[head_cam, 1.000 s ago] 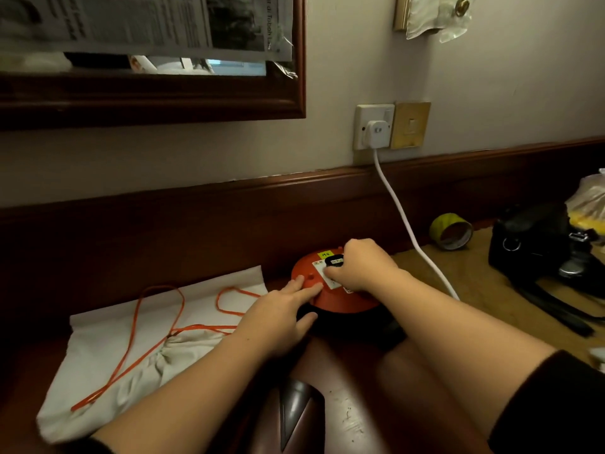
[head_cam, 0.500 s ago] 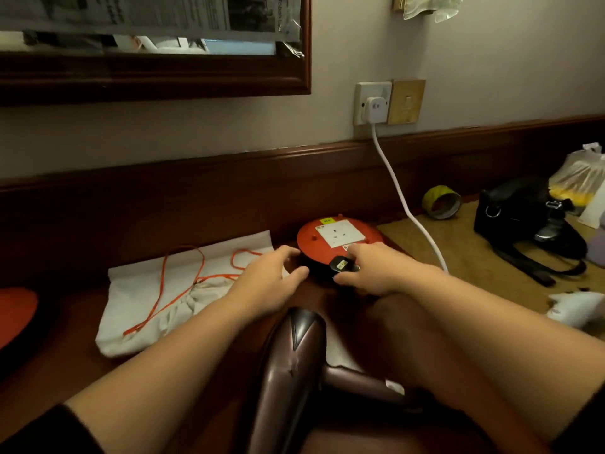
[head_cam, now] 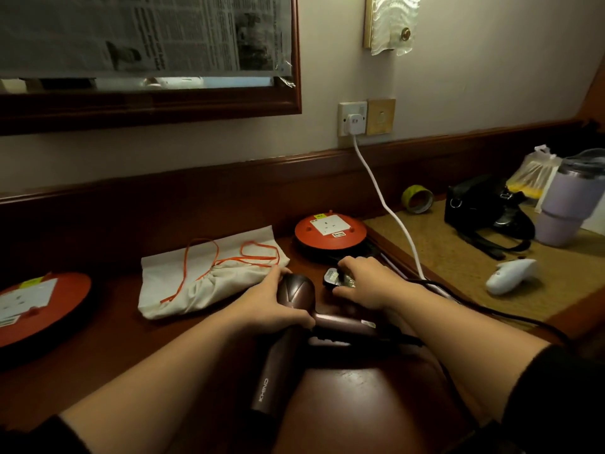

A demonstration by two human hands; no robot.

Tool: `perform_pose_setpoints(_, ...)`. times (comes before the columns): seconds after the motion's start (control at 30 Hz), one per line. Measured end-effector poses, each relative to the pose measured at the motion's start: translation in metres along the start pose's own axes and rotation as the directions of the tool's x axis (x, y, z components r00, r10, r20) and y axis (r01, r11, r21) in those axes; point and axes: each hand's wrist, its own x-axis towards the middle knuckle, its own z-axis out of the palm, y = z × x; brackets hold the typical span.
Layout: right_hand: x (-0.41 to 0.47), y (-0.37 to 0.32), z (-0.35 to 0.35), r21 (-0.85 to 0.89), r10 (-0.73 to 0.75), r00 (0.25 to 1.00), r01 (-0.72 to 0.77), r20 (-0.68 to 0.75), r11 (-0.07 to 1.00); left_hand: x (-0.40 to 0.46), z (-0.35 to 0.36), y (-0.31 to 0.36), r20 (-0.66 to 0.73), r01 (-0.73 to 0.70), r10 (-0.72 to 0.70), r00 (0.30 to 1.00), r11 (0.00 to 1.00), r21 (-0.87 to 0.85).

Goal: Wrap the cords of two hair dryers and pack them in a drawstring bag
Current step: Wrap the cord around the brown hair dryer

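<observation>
On the desk | left hand [head_cam: 273, 306] grips hair dryer [head_cam: 288, 339] | right hand [head_cam: 363, 283] pinches black plug [head_cam: 334, 277], partly hidden.

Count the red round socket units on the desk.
2. One socket unit sits by the back rail, beyond the right hand; the other socket unit lies at the left edge, partly cut off.

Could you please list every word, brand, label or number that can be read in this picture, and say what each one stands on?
"KHIND": on the barrel of the brown hair dryer, held by the left hand.
Newspaper over the mirror: print too small to read.
Labels on the near orange socket reel: blurred, unreadable.
Labels on the left orange socket reel: blurred.
Label on the black plug under the right hand: unreadable.
</observation>
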Motion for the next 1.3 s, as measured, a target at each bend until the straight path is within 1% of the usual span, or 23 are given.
perform_pose_setpoints(0.07, -0.009, 0.001, -0.013, 0.071, -0.025, 0.997, 0.031, -0.075, 0.997, -0.006, -0.008, -0.001, -0.103, -0.026, 0.022, 0.994, 0.999, -0.034)
perform_pose_setpoints(0.1, -0.014, 0.002, -0.02, 0.104, -0.047, 0.989, 0.062, -0.139, 0.993, -0.01, -0.014, -0.001, -0.166, -0.052, 0.042, 0.985, 0.997, -0.056)
perform_pose_setpoints(0.17, -0.025, 0.003, -0.03, 0.181, -0.067, 0.961, 0.119, -0.268, 0.976, -0.015, -0.031, -0.005, -0.291, -0.088, 0.065, 0.954, 0.994, -0.067)
perform_pose_setpoints(0.2, -0.031, 0.003, -0.034, 0.239, -0.064, 0.953, 0.139, -0.296, 0.961, -0.018, -0.041, -0.007, -0.334, -0.099, 0.066, 0.94, 0.992, -0.082)
perform_pose_setpoints(0.23, -0.036, 0.003, -0.035, 0.315, -0.051, 0.955, 0.146, -0.291, 0.938, -0.02, -0.05, -0.01, -0.359, -0.114, 0.07, 0.931, 0.988, -0.104)
perform_pose_setpoints(0.3, -0.043, 0.002, -0.035, 0.487, -0.027, 0.976, 0.132, -0.217, 0.864, -0.027, -0.066, -0.016, -0.407, -0.16, 0.093, 0.909, 0.978, -0.134)
perform_pose_setpoints(0.37, -0.046, -0.002, -0.033, 0.676, 0.013, 0.994, 0.062, -0.105, 0.734, -0.034, -0.08, -0.023, -0.477, -0.182, 0.088, 0.875, 0.971, -0.155)
perform_pose_setpoints(0.43, -0.049, -0.006, -0.033, 0.781, 0.071, 0.996, -0.01, -0.045, 0.625, -0.039, -0.092, -0.034, -0.573, -0.176, 0.027, 0.819, 0.962, -0.207)
perform_pose_setpoints(0.5, -0.052, -0.011, -0.032, 0.808, 0.093, 0.995, -0.031, -0.029, 0.588, -0.045, -0.106, -0.046, -0.651, -0.158, -0.056, 0.757, 0.951, -0.265)
perform_pose_setpoints(0.6, -0.056, -0.024, -0.031, 0.783, 0.04, 0.998, 0.009, -0.044, 0.622, -0.054, -0.124, -0.062, -0.703, -0.109, -0.137, 0.698, 0.95, -0.294)
perform_pose_setpoints(0.67, -0.058, -0.034, -0.03, 0.774, 0.026, 0.998, 0.025, -0.054, 0.632, -0.061, -0.135, -0.069, -0.72, -0.104, -0.23, 0.655, 0.916, -0.388)
perform_pose_setpoints(0.7, -0.058, -0.039, -0.03, 0.787, 0.025, 0.998, 0.027, -0.054, 0.616, -0.064, -0.14, -0.073, -0.723, -0.122, -0.276, 0.634, 0.887, -0.445)
perform_pose_setpoints(0.77, -0.059, -0.048, -0.028, 0.834, 0.017, 0.999, 0.024, -0.04, 0.552, -0.071, -0.146, -0.079, -0.738, -0.172, -0.31, 0.599, 0.85, -0.497)
perform_pose_setpoints(0.83, -0.059, -0.058, -0.024, 0.911, 0.024, 1.0, -0.003, -0.007, 0.413, -0.076, -0.147, -0.085, -0.766, -0.178, -0.299, 0.569, 0.864, -0.47)
perform_pose_setpoints(0.87, -0.059, -0.064, -0.023, 0.943, 0.042, 0.999, -0.018, 0.005, 0.331, -0.078, -0.147, -0.087, -0.773, -0.171, -0.292, 0.563, 0.874, -0.455)
perform_pose_setpoints(0.9, -0.058, -0.07, -0.022, 0.961, 0.058, 0.998, -0.018, 0.002, 0.274, -0.08, -0.145, -0.089, -0.771, -0.163, -0.29, 0.567, 0.878, -0.45)
perform_pose_setpoints(0.93, -0.057, -0.076, -0.024, 0.967, 0.07, 0.997, -0.002, -0.016, 0.256, -0.081, -0.142, -0.089, -0.766, -0.154, -0.285, 0.576, 0.883, -0.444)
perform_pose_setpoints(1.0, -0.059, -0.092, -0.031, 0.945, 0.058, 0.991, 0.094, -0.117, 0.314, -0.083, -0.136, -0.091, -0.772, -0.121, -0.265, 0.578, 0.908, -0.402)
perform_pose_setpoints(1.07, -0.062, -0.114, -0.039, 0.907, -0.003, 0.976, 0.203, -0.218, 0.37, -0.084, -0.128, -0.089, -0.779, -0.091, -0.242, 0.579, 0.93, -0.357)
perform_pose_setpoints(1.13, -0.068, -0.141, -0.048, 0.875, -0.092, 0.962, 0.272, -0.257, 0.4, -0.085, -0.118, -0.082, -0.772, -0.107, -0.218, 0.597, 0.932, -0.346)
perform_pose_setpoints(1.17, -0.07, -0.154, -0.051, 0.849, -0.14, 0.953, 0.302, -0.268, 0.434, -0.085, -0.112, -0.079, -0.763, -0.126, -0.207, 0.612, 0.927, -0.353)
perform_pose_setpoints(1.23, -0.073, -0.176, -0.053, 0.728, -0.241, 0.927, 0.374, -0.287, 0.574, -0.085, -0.102, -0.072, -0.74, -0.177, -0.203, 0.641, 0.899, -0.4)
perform_pose_setpoints(1.3, -0.072, -0.191, -0.044, 0.624, -0.296, 0.918, 0.396, -0.262, 0.674, -0.087, -0.093, -0.064, -0.716, -0.243, -0.22, 0.663, 0.841, -0.484)
